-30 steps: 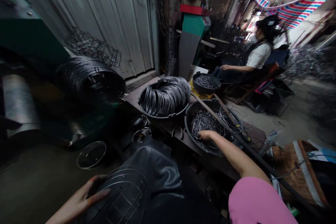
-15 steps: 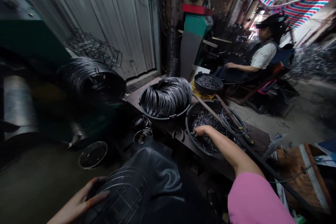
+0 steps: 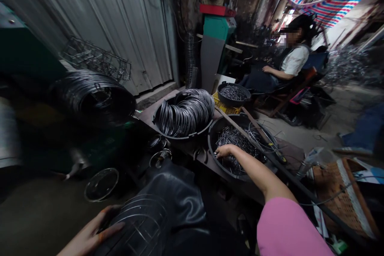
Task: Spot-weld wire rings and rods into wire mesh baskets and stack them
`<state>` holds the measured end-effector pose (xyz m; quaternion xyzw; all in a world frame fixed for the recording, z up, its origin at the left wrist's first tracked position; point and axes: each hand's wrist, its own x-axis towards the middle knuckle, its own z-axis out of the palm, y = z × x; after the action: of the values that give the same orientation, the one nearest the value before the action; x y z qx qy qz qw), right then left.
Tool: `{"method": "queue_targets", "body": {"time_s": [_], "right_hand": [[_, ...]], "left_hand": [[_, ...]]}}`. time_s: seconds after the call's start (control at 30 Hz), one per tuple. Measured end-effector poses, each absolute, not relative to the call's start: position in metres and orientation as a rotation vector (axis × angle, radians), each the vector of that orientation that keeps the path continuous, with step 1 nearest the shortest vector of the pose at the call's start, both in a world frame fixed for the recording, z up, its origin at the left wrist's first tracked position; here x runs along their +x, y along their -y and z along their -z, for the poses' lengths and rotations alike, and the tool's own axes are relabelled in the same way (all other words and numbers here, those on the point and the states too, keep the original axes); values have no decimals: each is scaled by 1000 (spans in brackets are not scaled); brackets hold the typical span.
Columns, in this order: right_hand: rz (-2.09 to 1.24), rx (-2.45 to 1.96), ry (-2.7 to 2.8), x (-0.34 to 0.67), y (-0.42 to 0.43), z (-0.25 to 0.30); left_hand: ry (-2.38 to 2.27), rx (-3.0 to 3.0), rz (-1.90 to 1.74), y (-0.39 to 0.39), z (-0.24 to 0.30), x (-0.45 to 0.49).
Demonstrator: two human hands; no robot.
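My left hand (image 3: 105, 227) curls around the side of a wire basket (image 3: 144, 218), a rounded frame of thin curved and crossing wires. The basket rests against a dark, shiny apron (image 3: 183, 196) over my lap. To the right, my right hand (image 3: 225, 151) reaches into a black basin (image 3: 212, 138) of short metal wire pieces (image 3: 232, 138). Its fingers are pinched together near the basin's near left side. A small pale bit shows at the fingertips, too small to name.
Wire rings (image 3: 187, 114) fill another basin beside it. Wooden sticks (image 3: 237, 126) lie across the wire-piece basin. A large wire coil (image 3: 99, 98) is at left. A person (image 3: 295, 62) sits behind, near a smaller basin (image 3: 234, 93). A wicker basket (image 3: 339, 196) stands at right.
The whole view has shifted slightly, with the background sliding left. My right hand stays in the basin, its fingertips a little nearer the left rim. My left hand keeps its hold on the wire basket.
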<state>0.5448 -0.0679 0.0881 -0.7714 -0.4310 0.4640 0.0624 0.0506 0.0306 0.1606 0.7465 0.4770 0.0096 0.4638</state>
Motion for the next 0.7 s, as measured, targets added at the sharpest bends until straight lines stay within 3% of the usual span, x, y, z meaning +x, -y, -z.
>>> {"method": "queue_targets", "body": {"time_s": [0.33, 0.7], "right_hand": [[-1115, -1892, 376, 513, 108, -65], [-1042, -1950, 472, 493, 118, -82]], "left_hand": [[-1199, 1835, 12, -25, -177, 54], [-1224, 1773, -146, 1, -183, 13]]}}
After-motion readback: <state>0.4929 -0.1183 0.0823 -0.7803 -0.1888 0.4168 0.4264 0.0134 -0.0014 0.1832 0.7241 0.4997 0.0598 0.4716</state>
